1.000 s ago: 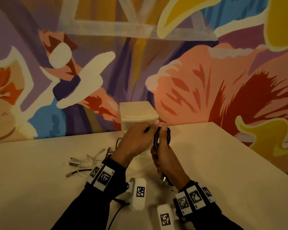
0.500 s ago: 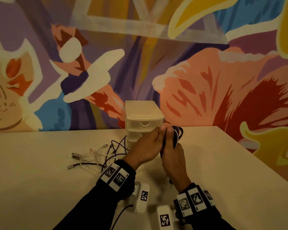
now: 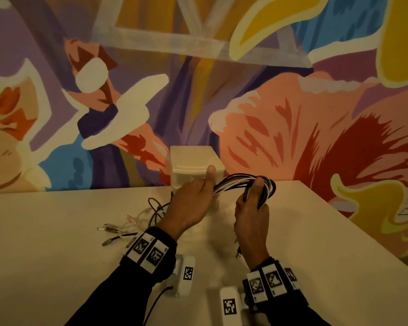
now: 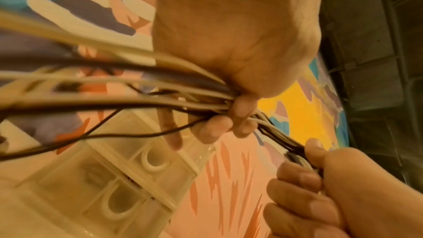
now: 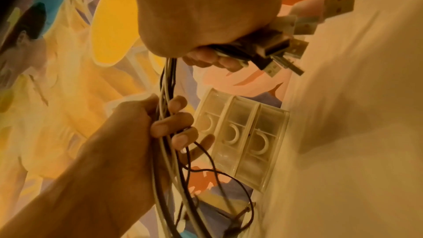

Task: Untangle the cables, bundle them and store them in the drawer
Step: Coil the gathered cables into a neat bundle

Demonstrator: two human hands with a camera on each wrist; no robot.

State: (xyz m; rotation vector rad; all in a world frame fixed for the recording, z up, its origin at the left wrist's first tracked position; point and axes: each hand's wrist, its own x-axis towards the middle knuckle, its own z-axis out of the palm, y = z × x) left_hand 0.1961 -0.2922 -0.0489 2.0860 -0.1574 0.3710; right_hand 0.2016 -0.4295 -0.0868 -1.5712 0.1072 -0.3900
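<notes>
Both hands up off the table (image 3: pixel 57 231), each gripping the same cable bundle (image 3: pixel 236 183), black and white strands mixed.

Right hand (image 3: pixel 252 208) at about 3 o'clock of the left: fist wrapped round the looped end of the bundle, thumb on top. Right wrist view shows a clump of USB plugs (image 5: pixel 286 46) sticking out of the fist.

Left hand (image 3: pixel 193 198): fingers (image 4: pixel 215 128) curled round the strands, thumb sticking up. Strands run taut between the two fists, then trail out of the left hand down to the table.

Loose ends (image 3: pixel 118 231) lie on the table at 9 o'clock of the left wrist: thin white and dark leads with small plugs, still partly crossed over each other.

Drawer unit (image 3: pixel 193 161): small translucent plastic, three drawers with half-ring pulls, standing at 12 o'clock against the mural wall (image 3: pixel 292 114). All three look closed in the wrist views. The left hand is right in front of it; cannot tell whether it touches. One thin dark lead (image 5: pixel 206 169) loops in front of the drawer faces.
</notes>
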